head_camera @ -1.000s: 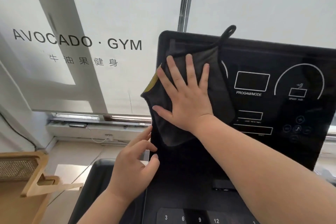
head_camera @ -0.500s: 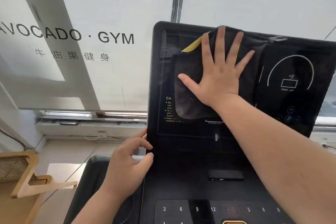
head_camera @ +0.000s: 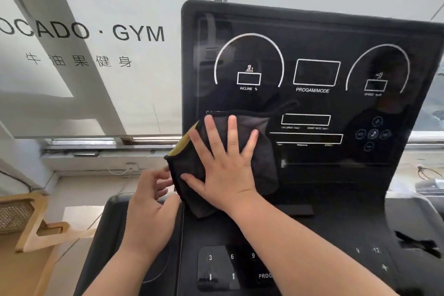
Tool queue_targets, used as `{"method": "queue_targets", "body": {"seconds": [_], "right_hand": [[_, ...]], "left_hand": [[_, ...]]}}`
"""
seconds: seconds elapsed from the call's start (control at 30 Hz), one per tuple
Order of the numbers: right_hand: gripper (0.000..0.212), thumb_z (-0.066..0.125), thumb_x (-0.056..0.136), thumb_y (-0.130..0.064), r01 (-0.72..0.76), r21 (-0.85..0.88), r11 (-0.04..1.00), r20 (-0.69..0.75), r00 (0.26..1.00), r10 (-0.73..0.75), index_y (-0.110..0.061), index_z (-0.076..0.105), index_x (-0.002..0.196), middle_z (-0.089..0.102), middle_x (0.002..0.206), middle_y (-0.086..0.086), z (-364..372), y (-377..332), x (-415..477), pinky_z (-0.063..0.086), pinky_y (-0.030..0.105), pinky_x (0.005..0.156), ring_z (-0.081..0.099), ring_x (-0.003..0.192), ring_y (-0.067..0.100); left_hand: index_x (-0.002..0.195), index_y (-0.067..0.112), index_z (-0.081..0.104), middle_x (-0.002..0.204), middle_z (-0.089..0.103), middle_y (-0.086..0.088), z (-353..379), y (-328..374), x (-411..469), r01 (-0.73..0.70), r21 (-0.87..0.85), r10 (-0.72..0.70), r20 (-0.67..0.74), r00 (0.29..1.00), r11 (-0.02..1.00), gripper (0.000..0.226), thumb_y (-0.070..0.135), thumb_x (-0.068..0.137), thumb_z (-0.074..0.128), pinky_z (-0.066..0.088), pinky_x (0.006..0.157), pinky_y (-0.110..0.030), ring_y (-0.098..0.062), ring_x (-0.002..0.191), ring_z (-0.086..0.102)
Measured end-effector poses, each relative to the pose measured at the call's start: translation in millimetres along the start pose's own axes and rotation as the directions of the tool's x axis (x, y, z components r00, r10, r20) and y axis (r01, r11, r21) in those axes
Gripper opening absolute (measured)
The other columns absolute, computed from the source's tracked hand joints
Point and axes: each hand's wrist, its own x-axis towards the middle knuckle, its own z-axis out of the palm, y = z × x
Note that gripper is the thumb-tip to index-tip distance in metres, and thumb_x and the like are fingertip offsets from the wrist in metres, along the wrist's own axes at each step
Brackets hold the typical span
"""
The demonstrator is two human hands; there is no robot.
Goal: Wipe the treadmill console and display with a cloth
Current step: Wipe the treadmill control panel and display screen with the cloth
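With the right hand (head_camera: 225, 163), fingers splayed wide and palm flat, pressed the cloth (head_camera: 266, 168) against the lower left corner of the display (head_camera: 312, 74). Gripped nothing with that hand; an open palm likely spread the pressure over more of the fabric and held it to the steep glass by friction alone.

Set the left hand (head_camera: 149, 206) at the panel's left edge with its fingers half curled, just beside the cloth's overhanging dark corner. Could not tell whether those fingers pinched the fabric or only braced on the frame. Either would suit, steadying the panel or stopping the cloth from sliding off the side.

Found the cloth folded, with a yellow edge (head_camera: 183, 139) showing at its upper left and a thin loop (head_camera: 286, 106) trailing toward the middle readouts.

Judged the wiping partway done: 2 dials and the central boxes uncovered above, and the console (head_camera: 336, 235) below with its number keys (head_camera: 210, 257) not yet under the cloth.
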Motion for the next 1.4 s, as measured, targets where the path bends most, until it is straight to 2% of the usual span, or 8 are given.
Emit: {"method": "queue_targets", "body": {"seconds": [0.17, 0.3, 0.43, 0.6, 0.73, 1.0, 1.3, 1.4], "right_hand": [[0.099, 0.052, 0.082, -0.082, 0.021, -0.042, 0.999, 0.013, 1.000, -0.020, -0.038, 0.013, 0.163, 0.002, 0.174, 0.000, 4, 31, -26, -0.005, 0.080, 0.113, -0.007, 0.157, 0.043], [0.109, 0.052, 0.074, -0.088, -0.072, -0.111, 0.991, 0.001, 0.997, 0.072, -0.034, 0.016, 0.163, 0.007, 0.173, 0.003, 3, 89, -48, 0.004, 0.083, 0.111, 0.003, 0.156, 0.047], [0.114, 0.055, 0.071, -0.088, -0.135, -0.145, 0.980, 0.021, 0.990, 0.140, -0.026, 0.023, 0.162, 0.012, 0.171, 0.013, 2, 120, -63, 0.005, 0.084, 0.110, 0.004, 0.153, 0.053], [0.113, 0.053, 0.072, -0.089, -0.107, -0.063, 0.992, 0.013, 0.994, 0.108, -0.029, 0.020, 0.163, 0.008, 0.172, 0.011, 0, 62, -39, -0.004, 0.082, 0.111, 0.002, 0.153, 0.053], [0.104, 0.044, 0.082, -0.086, -0.035, -0.035, 0.999, 0.033, 0.999, 0.036, -0.034, 0.006, 0.164, -0.005, 0.173, 0.004, -1, 6, -15, -0.014, 0.079, 0.110, -0.012, 0.154, 0.047], [0.082, 0.049, 0.089, -0.075, 0.100, -0.009, 0.995, -0.091, 0.991, -0.100, -0.042, 0.025, 0.160, 0.019, 0.171, -0.007, 6, 41, -31, -0.004, 0.067, 0.122, 0.009, 0.158, 0.033], [0.088, 0.055, 0.083, -0.079, 0.061, -0.039, 0.997, -0.158, 0.985, -0.067, -0.040, 0.031, 0.159, 0.018, 0.169, -0.005, 13, 139, -68, 0.001, 0.067, 0.122, 0.013, 0.156, 0.037], [0.093, 0.057, 0.081, -0.080, 0.042, -0.039, 0.998, -0.184, 0.982, -0.048, -0.039, 0.029, 0.159, 0.016, 0.168, -0.003, 15, 175, -82, 0.003, 0.069, 0.122, 0.014, 0.155, 0.039]], "left_hand": [[0.127, 0.051, 0.044, 0.120, 0.059, 0.014, 13, 2, -3, 0.047, 0.147, -0.054, 0.039, 0.998, 0.988, 0.057, 0.013, 0.088, 0.061, 0.046, 0.096, -0.033, -0.006, 0.114, 0.058], [0.138, 0.047, 0.044, 0.125, 0.054, 0.028, 21, 4, -5, 0.018, 0.164, -0.036, 0.106, 0.994, 0.986, 0.069, 0.004, 0.086, 0.059, 0.048, 0.090, -0.024, -0.005, 0.120, 0.055], [0.142, 0.045, 0.044, 0.135, 0.056, 0.018, 17, -2, -9, 0.012, 0.152, -0.031, 0.120, 0.992, 0.988, 0.064, 0.017, 0.084, 0.052, 0.048, 0.105, -0.043, -0.006, 0.125, 0.055], [0.149, 0.043, 0.036, 0.142, 0.049, 0.022, 8, -10, -16, 0.037, 0.231, -0.068, 0.128, 0.989, 0.972, 0.061, 0.015, 0.097, 0.052, 0.043, 0.111, -0.042, -0.004, 0.128, 0.050], [0.139, 0.062, 0.033, 0.130, 0.052, 0.034, 4, -6, -17, -0.020, 0.281, -0.040, 0.206, 0.978, 0.959, 0.071, 0.009, 0.096, 0.051, 0.044, 0.104, -0.033, 0.005, 0.122, 0.051], [0.157, 0.011, 0.027, 0.165, 0.026, -0.009, 38, -5, -14, -0.172, 0.488, 0.168, 0.053, 0.984, 0.856, 0.081, 0.026, 0.081, 0.050, 0.016, 0.125, -0.041, -0.023, 0.153, 0.019], [0.155, 0.013, 0.024, 0.167, -0.001, -0.019, 96, 3, -27, -0.139, 0.674, 0.201, -0.014, 0.979, 0.725, 0.093, 0.036, 0.073, 0.062, 0.006, 0.121, -0.062, -0.037, 0.154, 0.002], [0.149, 0.006, 0.039, 0.162, 0.022, -0.022, 112, 4, -33, -0.297, 0.692, 0.364, 0.053, 0.930, 0.658, 0.084, 0.031, 0.073, 0.063, 0.015, 0.120, -0.059, -0.042, 0.149, 0.022]]}}
